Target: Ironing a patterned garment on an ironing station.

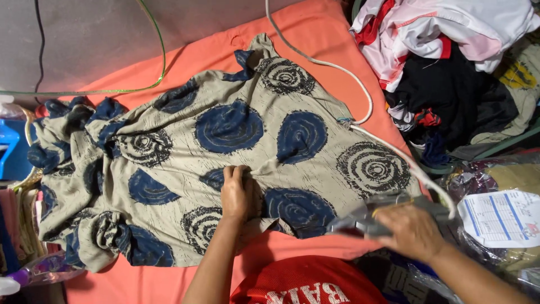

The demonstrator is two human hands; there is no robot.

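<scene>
A beige garment (225, 152) with big blue and black swirl circles lies spread across my orange padded ironing surface (315, 34). My left hand (236, 194) rests flat on it, fingers together, pressing a gathered fold near the front edge, I judge to hold the cloth taut. My right hand (413, 231) is closed around the grey iron (365, 217) at the garment's right edge; its white cord (360, 84) trails away over the cloth. Right of it, a heap of clothes (450, 62). Below that, a clear plastic bag (506, 180) carries 1 white rectangular label (498, 217) with blue lines.
</scene>
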